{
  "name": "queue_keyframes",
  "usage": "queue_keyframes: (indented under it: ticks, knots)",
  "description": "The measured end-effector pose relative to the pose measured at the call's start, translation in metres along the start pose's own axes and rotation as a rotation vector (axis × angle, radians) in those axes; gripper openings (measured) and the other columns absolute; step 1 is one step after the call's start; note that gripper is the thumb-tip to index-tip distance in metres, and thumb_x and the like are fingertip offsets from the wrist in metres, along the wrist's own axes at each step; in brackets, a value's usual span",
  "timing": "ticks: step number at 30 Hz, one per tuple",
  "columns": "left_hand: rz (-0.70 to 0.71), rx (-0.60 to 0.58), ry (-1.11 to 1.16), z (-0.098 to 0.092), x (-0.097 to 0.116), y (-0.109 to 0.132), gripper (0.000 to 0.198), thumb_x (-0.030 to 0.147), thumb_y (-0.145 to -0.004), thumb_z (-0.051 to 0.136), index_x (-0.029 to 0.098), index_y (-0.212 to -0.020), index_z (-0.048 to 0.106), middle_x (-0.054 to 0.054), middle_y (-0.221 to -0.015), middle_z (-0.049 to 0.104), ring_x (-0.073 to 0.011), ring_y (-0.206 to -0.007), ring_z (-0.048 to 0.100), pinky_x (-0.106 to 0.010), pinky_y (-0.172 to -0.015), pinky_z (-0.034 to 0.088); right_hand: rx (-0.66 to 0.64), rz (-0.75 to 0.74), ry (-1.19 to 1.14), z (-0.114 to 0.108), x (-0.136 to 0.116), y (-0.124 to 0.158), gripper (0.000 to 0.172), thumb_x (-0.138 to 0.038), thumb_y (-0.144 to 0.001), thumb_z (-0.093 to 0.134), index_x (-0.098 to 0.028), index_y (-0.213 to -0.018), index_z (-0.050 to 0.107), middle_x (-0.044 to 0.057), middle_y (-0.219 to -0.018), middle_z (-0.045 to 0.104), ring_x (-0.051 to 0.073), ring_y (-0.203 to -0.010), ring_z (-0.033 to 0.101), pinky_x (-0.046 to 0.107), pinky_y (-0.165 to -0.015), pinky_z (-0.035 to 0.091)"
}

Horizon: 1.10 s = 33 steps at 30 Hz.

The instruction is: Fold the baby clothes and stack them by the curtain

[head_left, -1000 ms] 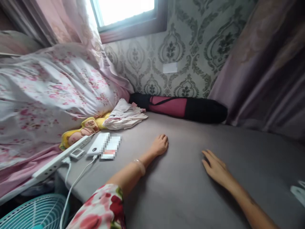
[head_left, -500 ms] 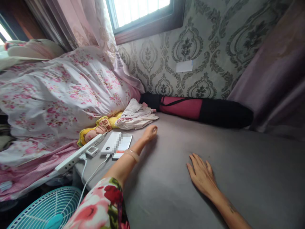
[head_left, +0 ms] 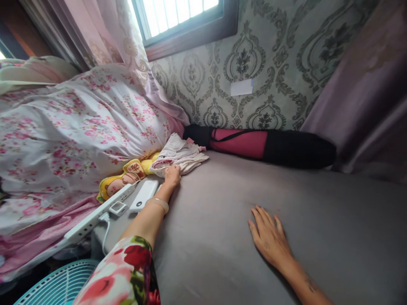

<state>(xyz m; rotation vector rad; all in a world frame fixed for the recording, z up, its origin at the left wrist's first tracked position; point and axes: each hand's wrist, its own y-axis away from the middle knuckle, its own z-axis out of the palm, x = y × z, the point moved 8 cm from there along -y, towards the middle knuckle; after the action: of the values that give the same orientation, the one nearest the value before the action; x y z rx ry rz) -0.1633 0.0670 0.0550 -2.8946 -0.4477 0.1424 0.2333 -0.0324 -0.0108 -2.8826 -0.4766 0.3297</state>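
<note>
My left hand reaches forward, its fingers closed at the near edge of a crumpled whitish cloth; the fingertips are partly hidden. That cloth lies folded on a grey-covered mattress, with pinkish patches on it. A white power bank lies just left of my left wrist, and my forearm covers most of what is beside it. My right hand rests palm down on the mattress, fingers extended and slightly apart, holding nothing.
A yellow cartoon cushion, a white power strip and a plugged-in cable line the left edge. Beyond hangs floral bedding. A black and red long bag lies along the wall. A teal fan stands at lower left.
My left hand has moved left from bare mattress to the near edge of the cloth. The forearm now hides the phone-like item by the power bank. My right hand stays put.
</note>
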Motion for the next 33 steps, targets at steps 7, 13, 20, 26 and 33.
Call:
queue_keyframes:
  ticks: [7,13,20,26,33]
  knots:
    - [0.024,-0.067,-0.032,0.002,0.009,0.003,0.032,0.015,-0.078,0.049,0.013,-0.107,0.062,-0.018,-0.112,0.063,-0.0294,-0.107,0.057,-0.04,-0.09,0.042,0.031,-0.011,-0.014,-0.003,-0.002,0.0,0.056,-0.039,-0.093,0.025,-0.014,-0.135,0.051,0.013,-0.142,0.048,0.027,-0.133,0.041,0.052,-0.111,0.024]
    - [0.065,-0.157,0.0,0.003,0.016,0.012,0.035,0.017,-0.077,0.052,0.017,-0.111,0.06,-0.015,-0.111,0.066,-0.0279,-0.104,0.061,-0.036,-0.086,0.045,0.008,-0.001,0.022,-0.001,-0.001,0.0,0.057,-0.039,-0.093,0.023,-0.014,-0.136,0.051,0.011,-0.144,0.046,0.026,-0.134,0.039,0.051,-0.112,0.023]
    - [0.115,-0.203,0.062,0.01,0.026,0.013,0.02,0.024,-0.082,0.051,0.021,-0.089,0.069,-0.011,-0.1,0.071,-0.0275,-0.1,0.063,-0.035,-0.085,0.046,0.007,-0.009,0.001,-0.001,-0.002,0.001,0.056,-0.039,-0.093,0.024,-0.014,-0.136,0.05,0.012,-0.144,0.046,0.026,-0.134,0.039,0.051,-0.112,0.022]
    - [0.062,-0.079,0.133,-0.002,0.027,0.018,0.027,0.02,-0.087,0.041,0.018,-0.095,0.066,-0.014,-0.103,0.069,-0.0275,-0.1,0.063,-0.035,-0.082,0.046,0.004,-0.008,0.001,-0.001,-0.002,0.0,0.056,-0.039,-0.094,0.024,-0.013,-0.137,0.049,0.012,-0.144,0.046,0.027,-0.135,0.039,0.051,-0.112,0.021]
    - [0.016,0.191,0.566,-0.062,0.028,-0.005,0.025,0.021,-0.088,0.037,0.017,-0.086,0.062,-0.009,-0.086,0.069,-0.0207,-0.084,0.064,-0.028,-0.072,0.046,0.019,-0.021,0.034,0.0,-0.003,0.001,0.056,-0.037,-0.094,0.024,-0.01,-0.136,0.05,0.012,-0.144,0.046,0.027,-0.133,0.04,0.051,-0.111,0.023]
